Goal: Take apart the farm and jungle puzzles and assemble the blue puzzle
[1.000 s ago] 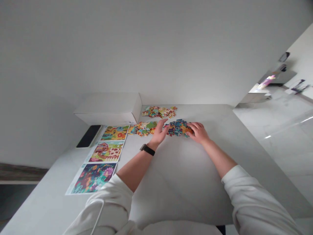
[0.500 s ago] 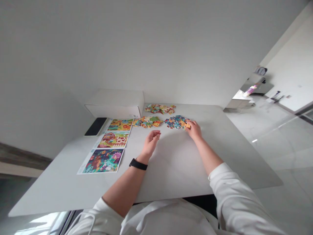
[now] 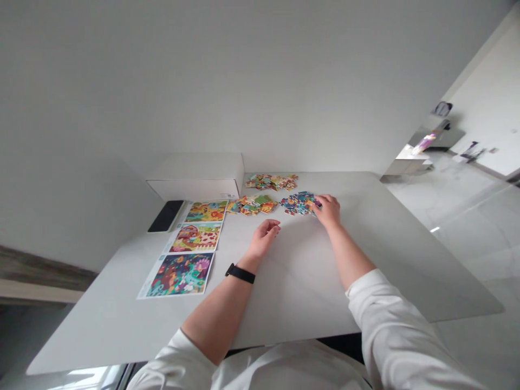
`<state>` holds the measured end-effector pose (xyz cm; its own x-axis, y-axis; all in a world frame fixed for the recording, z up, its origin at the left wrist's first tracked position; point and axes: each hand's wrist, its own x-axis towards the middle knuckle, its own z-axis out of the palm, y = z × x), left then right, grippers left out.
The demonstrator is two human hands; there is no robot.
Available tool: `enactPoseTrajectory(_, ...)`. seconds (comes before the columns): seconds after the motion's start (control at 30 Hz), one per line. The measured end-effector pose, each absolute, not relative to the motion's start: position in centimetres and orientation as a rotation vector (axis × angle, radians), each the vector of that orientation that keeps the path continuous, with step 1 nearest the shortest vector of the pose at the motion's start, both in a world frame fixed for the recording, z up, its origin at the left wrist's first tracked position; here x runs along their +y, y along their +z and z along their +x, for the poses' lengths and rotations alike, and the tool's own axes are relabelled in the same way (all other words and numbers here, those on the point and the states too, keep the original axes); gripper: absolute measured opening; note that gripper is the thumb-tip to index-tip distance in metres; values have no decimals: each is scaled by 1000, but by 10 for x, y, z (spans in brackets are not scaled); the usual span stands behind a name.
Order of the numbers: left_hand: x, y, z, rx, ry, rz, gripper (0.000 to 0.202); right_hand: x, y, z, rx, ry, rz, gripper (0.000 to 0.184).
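Observation:
My right hand is at the right edge of a pile of dark blue, multicoloured jigsaw pieces. Its thumb and index finger close on a puzzle piece there, mostly hidden by the fingers. Wearing a black wristband, my left hand hovers over the table in front of the piles. Its fingers are loosely curled against the thumb, and nothing shows in them. A yellow and green pile of jigsaw pieces lies just beyond it. Farther back sits a pale, mixed-colour pile.
Three printed picture sheets lie in a column at left: a lion scene, a farm scene and a dark night scene. A dark-screened device lies beside them. Behind stands a white box near the wall. The white table ends at right above a shiny floor.
The view has shifted slightly, so the table items appear a little farther right. An orange piece at my right fingertips no longer shows clearly. My left hand keeps its curled shape.

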<state>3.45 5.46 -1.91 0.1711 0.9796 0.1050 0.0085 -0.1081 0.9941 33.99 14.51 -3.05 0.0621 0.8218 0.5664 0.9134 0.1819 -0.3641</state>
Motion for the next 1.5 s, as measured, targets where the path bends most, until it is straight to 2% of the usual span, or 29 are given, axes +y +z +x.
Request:
enactPoseTrajectory(0.3, 53, -24, 36, 1027, 1123, 1447, 35, 157, -40, 345, -1793, -107, -1827, 30)
enactPoseTrajectory(0.5, 53, -26, 36, 1053, 1108, 1453, 34, 169, -38, 357, -1610, -1, -1591, 10)
enactPoseTrajectory(0.67, 55, -27, 36, 1051, 1083, 1463, 33, 168, -35, 356, -1414, 39, -1575, 18)
enactPoseTrajectory(0.9, 53, -21, 37, 1061, 1056, 1503, 33, 144, -29, 335, -1865, 13, -1476, 21)
enactPoseTrajectory(1.07, 53, -20, 38, 1044, 1087, 1471, 35, 122, -2, 325, -1648, -85, -1408, 31)
enactPoseTrajectory(1.2, 54, -21, 37, 1038, 1129, 1441, 33, 93, 10, 303, -1658, 185, -1389, 35)
enactPoseTrajectory(1.37, 50, -15, 34, 1090, 1186, 1431, 34, 38, 4, 262, -1914, 623, -1316, 24)
enactPoseTrajectory(1.5, 43, -6, 34, 1112, 1163, 1483, 42, 18, -3, 242, -2180, 728, -1361, 11)
